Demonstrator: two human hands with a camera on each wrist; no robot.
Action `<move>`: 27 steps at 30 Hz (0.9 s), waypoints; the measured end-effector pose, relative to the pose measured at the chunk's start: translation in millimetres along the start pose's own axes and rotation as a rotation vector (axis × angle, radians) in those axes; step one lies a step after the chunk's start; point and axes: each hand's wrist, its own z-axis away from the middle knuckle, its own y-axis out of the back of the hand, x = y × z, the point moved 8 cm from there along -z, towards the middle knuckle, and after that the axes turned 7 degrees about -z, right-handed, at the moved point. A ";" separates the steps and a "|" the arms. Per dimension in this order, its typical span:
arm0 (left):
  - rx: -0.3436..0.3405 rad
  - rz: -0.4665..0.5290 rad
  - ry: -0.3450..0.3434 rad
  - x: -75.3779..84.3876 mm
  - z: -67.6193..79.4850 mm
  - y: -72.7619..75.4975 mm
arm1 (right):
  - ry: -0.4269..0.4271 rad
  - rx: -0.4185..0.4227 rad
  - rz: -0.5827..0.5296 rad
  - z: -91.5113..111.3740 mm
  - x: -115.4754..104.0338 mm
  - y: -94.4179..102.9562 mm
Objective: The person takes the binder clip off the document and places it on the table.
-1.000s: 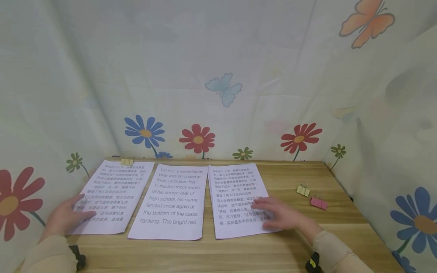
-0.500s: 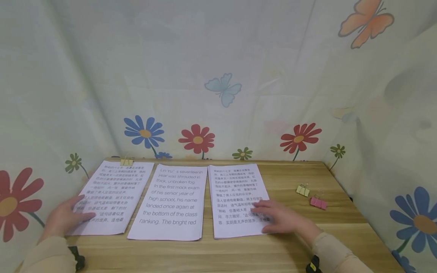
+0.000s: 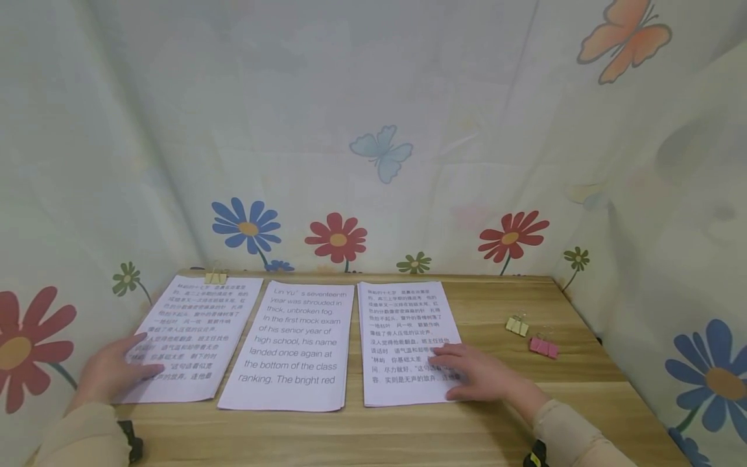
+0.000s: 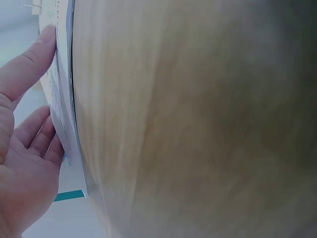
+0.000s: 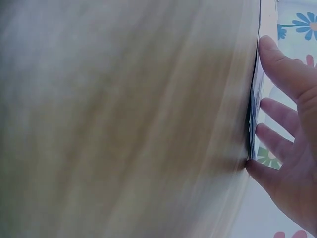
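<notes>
I have the left hand (image 3: 113,368) at the lower left edge of a flat stack of white paper printed with Chinese text (image 3: 187,337); its fingers are spread and relaxed, the thumb over the sheets, gripping nothing. A pale-yellow metal binder clip (image 3: 216,278) with its wire handles up sits at that stack's top edge. My right hand (image 3: 475,371) rests, fingers apart and loosely bent, on the lower right corner of another white Chinese-printed paper stack (image 3: 403,337), closed round nothing and hiding the ends of the lower lines. Between them, just beside both, lies a white paper stack in large English print (image 3: 288,344), untouched by either hand. On the wood-grain tabletop (image 3: 327,438), beyond the right hand and to its right, a second pale-yellow binder clip (image 3: 517,325) lies near a pink binder clip (image 3: 543,347). A white fabric backdrop with flowers and butterflies (image 3: 280,117) closes off the table's far side.
</notes>
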 end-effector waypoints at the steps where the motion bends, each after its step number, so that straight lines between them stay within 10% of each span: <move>1: 0.003 -0.002 -0.005 0.3 0.0 0.3 | -0.004 -0.001 -0.003 0.0 -0.1 -0.1; 14: 0.072 -0.038 -0.079 7.2 3.6 6.4 | 0.022 0.099 0.057 -4.1 -6.1 11.4; 27: 0.115 -0.028 -0.007 8.1 4.9 8.8 | 0.057 0.189 0.038 -13.3 -16.5 24.1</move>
